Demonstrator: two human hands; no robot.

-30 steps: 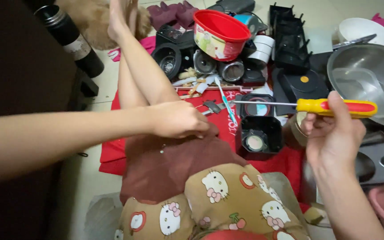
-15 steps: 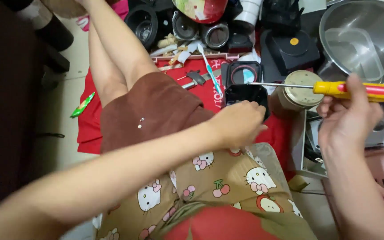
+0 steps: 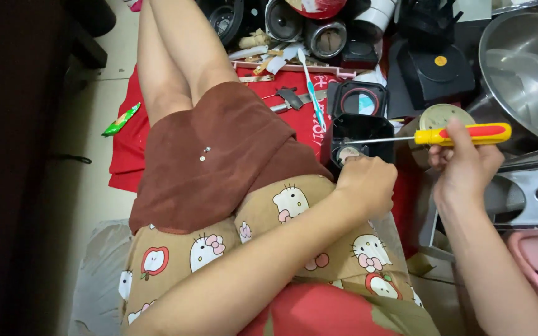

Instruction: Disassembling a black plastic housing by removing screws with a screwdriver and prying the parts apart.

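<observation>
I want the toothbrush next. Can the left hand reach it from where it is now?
Probably yes. The left hand rests on the black housing, and the toothbrush lies just beyond it on the red cloth, uncovered.

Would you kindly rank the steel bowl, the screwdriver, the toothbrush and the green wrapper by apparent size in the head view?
1. Steel bowl, largest, though partly cut off by the frame.
2. Screwdriver, held in the right hand.
3. Toothbrush, slimmer; its length looks close to the screwdriver's, so this order is unsure.
4. Green wrapper, smallest.

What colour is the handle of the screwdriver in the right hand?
The screwdriver handle is yellow with a red grip, held by the right hand; head view.
</observation>
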